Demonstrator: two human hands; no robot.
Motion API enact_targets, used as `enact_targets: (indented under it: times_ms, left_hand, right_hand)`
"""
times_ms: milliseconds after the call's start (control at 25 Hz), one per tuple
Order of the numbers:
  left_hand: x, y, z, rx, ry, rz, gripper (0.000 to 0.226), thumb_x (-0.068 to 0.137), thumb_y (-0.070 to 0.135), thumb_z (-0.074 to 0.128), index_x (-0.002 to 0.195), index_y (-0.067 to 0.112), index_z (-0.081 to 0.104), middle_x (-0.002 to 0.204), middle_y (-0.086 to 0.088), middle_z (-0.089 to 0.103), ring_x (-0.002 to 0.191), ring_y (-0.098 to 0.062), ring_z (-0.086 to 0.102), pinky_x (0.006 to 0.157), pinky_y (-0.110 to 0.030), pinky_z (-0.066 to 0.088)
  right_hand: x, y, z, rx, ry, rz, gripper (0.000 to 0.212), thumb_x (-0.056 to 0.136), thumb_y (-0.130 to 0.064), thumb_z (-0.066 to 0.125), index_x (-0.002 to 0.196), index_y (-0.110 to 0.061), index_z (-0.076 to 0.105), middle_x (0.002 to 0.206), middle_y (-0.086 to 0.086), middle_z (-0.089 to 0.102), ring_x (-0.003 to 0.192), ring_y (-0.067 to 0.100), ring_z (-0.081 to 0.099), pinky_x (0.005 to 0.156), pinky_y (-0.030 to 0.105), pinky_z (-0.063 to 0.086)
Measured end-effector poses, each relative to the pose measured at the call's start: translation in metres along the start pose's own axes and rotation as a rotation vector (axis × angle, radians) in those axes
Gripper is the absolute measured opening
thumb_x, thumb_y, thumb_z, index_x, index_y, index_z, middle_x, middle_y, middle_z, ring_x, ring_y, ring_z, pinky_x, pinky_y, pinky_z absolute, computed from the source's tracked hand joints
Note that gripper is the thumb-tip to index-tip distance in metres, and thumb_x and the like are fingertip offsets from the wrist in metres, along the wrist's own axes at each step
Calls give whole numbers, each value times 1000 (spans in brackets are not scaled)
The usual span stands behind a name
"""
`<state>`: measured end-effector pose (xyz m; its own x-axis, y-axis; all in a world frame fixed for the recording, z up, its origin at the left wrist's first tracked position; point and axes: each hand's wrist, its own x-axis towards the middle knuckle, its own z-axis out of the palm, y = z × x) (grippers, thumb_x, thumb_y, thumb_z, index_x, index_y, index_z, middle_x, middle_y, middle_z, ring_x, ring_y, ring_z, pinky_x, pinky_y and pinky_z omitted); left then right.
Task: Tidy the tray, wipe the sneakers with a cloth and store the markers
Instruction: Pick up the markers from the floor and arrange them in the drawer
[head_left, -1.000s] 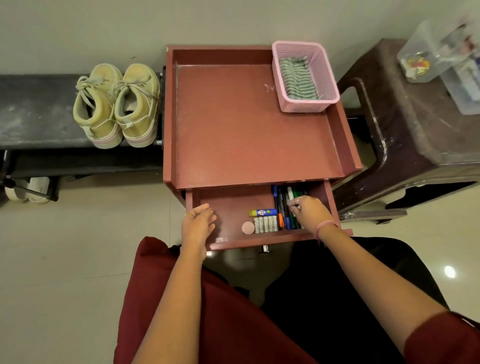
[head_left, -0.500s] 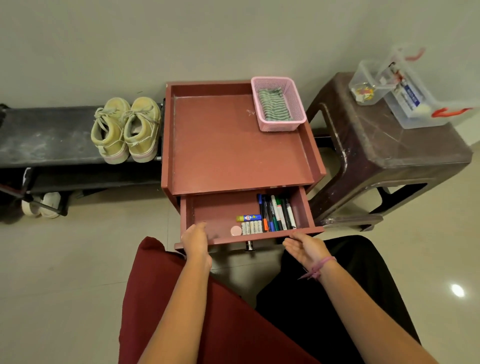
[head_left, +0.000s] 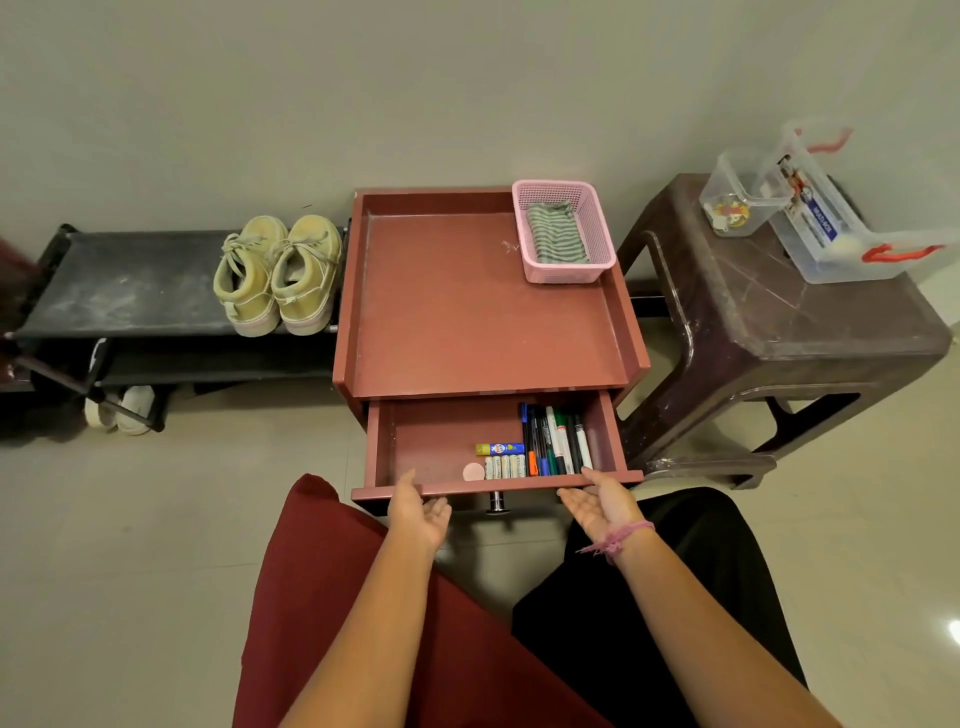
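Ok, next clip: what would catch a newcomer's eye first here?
The open drawer of the red table, with markers lined up at its right end and both open hands, left hand and right hand, at its front edge. Next, the yellow sneakers on the black rack to the left, and the pink basket holding a striped cloth in the tray's far right corner.

right hand (head_left: 602, 504) left markers (head_left: 558, 441) | both hands now at drawer front (head_left: 519, 486)

Print on the blue label (head_left: 817, 224) and markers (head_left: 556, 440) is too small to read.
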<state>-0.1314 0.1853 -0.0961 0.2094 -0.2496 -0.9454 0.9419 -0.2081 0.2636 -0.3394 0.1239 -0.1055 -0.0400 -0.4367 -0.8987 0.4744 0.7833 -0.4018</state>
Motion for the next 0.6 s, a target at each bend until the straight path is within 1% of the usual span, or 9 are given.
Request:
enact_targets:
  times_ms: [120, 200, 280, 360, 440, 520, 600]
  left_hand:
    - [8, 8, 7, 18, 10, 2, 66, 97, 31, 54, 146, -4, 27, 146, -24, 36, 136, -34, 38, 114, -39, 31]
    - [18, 13, 10, 39, -2, -5, 72, 95, 39, 55, 145, -5, 27, 146, -24, 38, 134, -34, 41, 112, -39, 33]
    - [27, 19, 16, 76, -15, 3, 83, 88, 50, 60, 143, -5, 31, 143, -22, 42, 130, -33, 47, 109, -39, 39]
    - [31, 23, 24, 149, -6, 35, 89, 80, 59, 64, 139, -3, 39, 136, -19, 49, 120, -29, 55, 103, -36, 45]
    - [35, 29, 36, 190, -1, 70, 85, 76, 58, 69, 135, 1, 44, 127, -16, 52, 105, -23, 58, 97, -33, 49]
    - [41, 35, 47, 191, -16, 91, 77, 75, 51, 74, 131, 5, 47, 119, -12, 50, 91, -18, 56, 91, -28, 51]
    - [45, 39, 56, 184, -35, 106, 74, 76, 45, 77, 132, 6, 48, 117, -10, 49, 80, -15, 53, 90, -27, 50]
  right_hand:
    - [5, -7, 7, 15, 4, 0, 54, 93, -6, 56, 140, 6, 33, 139, 30, 41, 123, 39, 49, 104, 42, 43]
    - [9, -11, 13, 18, 8, -10, 53, 92, -6, 56, 139, 6, 34, 138, 29, 42, 123, 38, 49, 103, 42, 44]
    - [13, -14, 22, -3, 15, -34, 52, 92, -7, 58, 137, 5, 36, 133, 28, 46, 120, 36, 52, 102, 40, 45]
    - [18, -18, 31, -15, 17, -57, 51, 90, -11, 62, 134, 4, 40, 128, 28, 50, 117, 34, 54, 101, 39, 46]
    - [24, -23, 41, -22, 19, -73, 53, 87, -17, 66, 132, 0, 44, 127, 26, 51, 115, 33, 55, 100, 38, 47]
    - [30, -28, 51, -54, 35, -85, 60, 83, -24, 72, 131, -1, 46, 125, 25, 53, 112, 31, 58, 98, 37, 49]
    - [37, -33, 61, -84, 56, -102, 66, 79, -30, 75, 131, 1, 47, 120, 25, 56, 106, 29, 61, 95, 37, 51]
